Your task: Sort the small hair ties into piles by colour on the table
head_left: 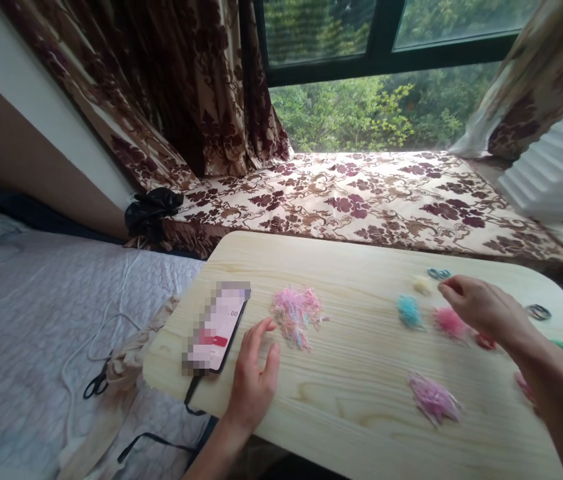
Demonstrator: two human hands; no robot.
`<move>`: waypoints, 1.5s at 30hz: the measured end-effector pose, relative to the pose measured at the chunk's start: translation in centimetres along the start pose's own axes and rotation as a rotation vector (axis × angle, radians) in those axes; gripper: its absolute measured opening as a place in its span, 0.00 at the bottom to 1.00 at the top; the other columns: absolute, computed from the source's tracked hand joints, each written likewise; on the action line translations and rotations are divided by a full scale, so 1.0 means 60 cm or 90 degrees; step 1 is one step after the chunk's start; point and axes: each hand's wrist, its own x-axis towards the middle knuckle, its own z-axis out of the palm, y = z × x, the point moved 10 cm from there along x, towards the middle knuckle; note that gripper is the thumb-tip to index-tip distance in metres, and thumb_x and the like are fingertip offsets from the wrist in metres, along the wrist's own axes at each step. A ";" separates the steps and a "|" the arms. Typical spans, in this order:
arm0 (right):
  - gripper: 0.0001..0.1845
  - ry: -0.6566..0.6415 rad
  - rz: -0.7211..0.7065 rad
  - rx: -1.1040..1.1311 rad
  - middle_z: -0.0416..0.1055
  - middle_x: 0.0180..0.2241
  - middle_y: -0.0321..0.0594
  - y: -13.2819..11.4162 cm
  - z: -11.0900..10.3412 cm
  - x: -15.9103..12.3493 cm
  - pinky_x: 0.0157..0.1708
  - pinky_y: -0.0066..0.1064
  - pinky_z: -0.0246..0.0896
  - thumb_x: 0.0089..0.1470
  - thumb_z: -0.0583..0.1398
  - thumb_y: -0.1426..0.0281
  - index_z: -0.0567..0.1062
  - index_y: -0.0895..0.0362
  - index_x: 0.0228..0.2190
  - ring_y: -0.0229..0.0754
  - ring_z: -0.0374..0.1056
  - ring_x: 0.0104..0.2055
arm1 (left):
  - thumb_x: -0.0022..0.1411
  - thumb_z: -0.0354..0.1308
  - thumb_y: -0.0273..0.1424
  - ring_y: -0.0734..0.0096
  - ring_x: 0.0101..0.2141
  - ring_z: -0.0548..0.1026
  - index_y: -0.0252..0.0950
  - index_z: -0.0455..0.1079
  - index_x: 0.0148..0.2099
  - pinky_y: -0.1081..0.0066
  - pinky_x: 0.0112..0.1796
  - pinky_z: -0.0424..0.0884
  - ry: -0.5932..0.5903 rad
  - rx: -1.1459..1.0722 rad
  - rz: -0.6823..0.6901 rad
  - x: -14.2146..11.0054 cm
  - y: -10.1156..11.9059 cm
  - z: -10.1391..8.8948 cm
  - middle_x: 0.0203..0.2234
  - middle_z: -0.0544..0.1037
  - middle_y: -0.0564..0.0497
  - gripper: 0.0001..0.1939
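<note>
My left hand (255, 371) lies flat on a pale wooden table (351, 413), fingers stretched out, fingertips just short of a mixed pile of pink and pastel elastic bands (296, 315). My right hand (481, 308) hovers over the table's far right with its fingers curled in a pinch; what it holds is too small to make out. Around it lie small sorted heaps: a teal heap (409, 311), a pink heap (448, 322), a pale yellow heap (422, 285), blue rings (439, 273) and a lilac heap (434, 399).
A phone (218, 329) with a lit screen lies left of my left hand, its cable running off the table edge. Scissors (95, 385) and a white cord rest on the grey bedspread at left. A floral cushioned window seat (361, 193) runs behind the table.
</note>
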 end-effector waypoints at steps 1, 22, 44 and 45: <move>0.16 -0.008 0.003 -0.017 0.74 0.46 0.41 -0.001 0.001 0.005 0.43 0.38 0.70 0.65 0.57 0.58 0.74 0.55 0.47 0.40 0.72 0.44 | 0.68 0.52 0.31 0.61 0.56 0.73 0.39 0.65 0.60 0.55 0.58 0.69 0.001 0.000 0.002 0.000 0.000 0.000 0.52 0.76 0.44 0.19; 0.11 0.146 -0.081 0.067 0.77 0.36 0.44 -0.038 -0.043 -0.041 0.32 0.37 0.67 0.59 0.55 0.64 0.77 0.54 0.35 0.46 0.74 0.34 | 0.68 0.53 0.30 0.60 0.55 0.75 0.40 0.68 0.58 0.58 0.55 0.73 0.021 -0.013 0.015 -0.006 -0.003 0.000 0.52 0.77 0.44 0.18; 0.21 0.077 -0.438 0.214 0.78 0.35 0.41 -0.285 0.095 -0.169 0.29 0.32 0.66 0.60 0.49 0.63 0.82 0.49 0.35 0.42 0.76 0.32 | 0.68 0.52 0.27 0.61 0.56 0.74 0.39 0.67 0.59 0.57 0.57 0.72 0.016 -0.016 0.035 -0.003 0.017 -0.004 0.53 0.76 0.43 0.18; 0.21 0.078 -0.437 0.215 0.78 0.36 0.42 -0.285 0.093 -0.170 0.29 0.32 0.66 0.60 0.49 0.63 0.82 0.49 0.36 0.43 0.76 0.32 | 0.68 0.52 0.27 0.61 0.56 0.74 0.39 0.67 0.59 0.56 0.57 0.72 0.016 -0.014 0.036 -0.003 0.018 -0.004 0.53 0.76 0.43 0.18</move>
